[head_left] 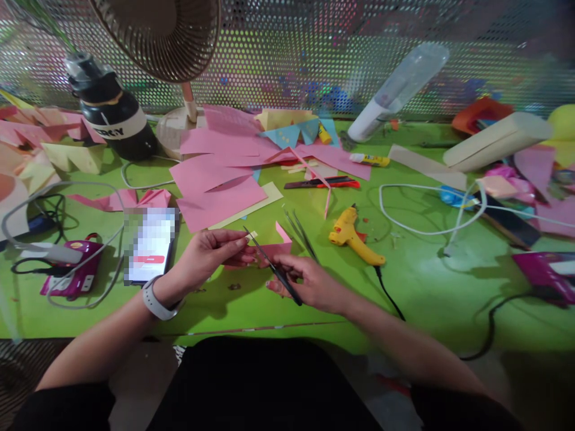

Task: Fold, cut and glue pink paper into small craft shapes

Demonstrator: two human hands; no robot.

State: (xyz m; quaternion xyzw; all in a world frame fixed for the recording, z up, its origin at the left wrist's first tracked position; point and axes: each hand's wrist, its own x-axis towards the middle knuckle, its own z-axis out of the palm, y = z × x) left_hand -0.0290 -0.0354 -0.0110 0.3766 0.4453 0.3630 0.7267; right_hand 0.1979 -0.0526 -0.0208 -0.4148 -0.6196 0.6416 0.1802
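My left hand [220, 248] pinches a small piece of pale yellow paper [252, 235] between thumb and fingertips. In my right hand [305, 281] is a pair of black scissors [284, 279], its blades pointing up and left toward the yellow piece. A folded strip of pink paper [281, 244] shows behind the scissors, near both hands; whether a finger touches it I cannot tell. Just beyond my right hand lie metal tweezers [302, 234] on the green table [251, 311]. A yellow glue gun [354, 236] rests to their right.
Pink paper sheets [220, 197] cover the middle back, with a utility knife [314, 182] and a glue stick [371, 159] beside them. A phone [151, 245] lies left. Behind stand a fan [168, 36] and a black bottle [117, 123]. White cables [404, 224] loop at right.
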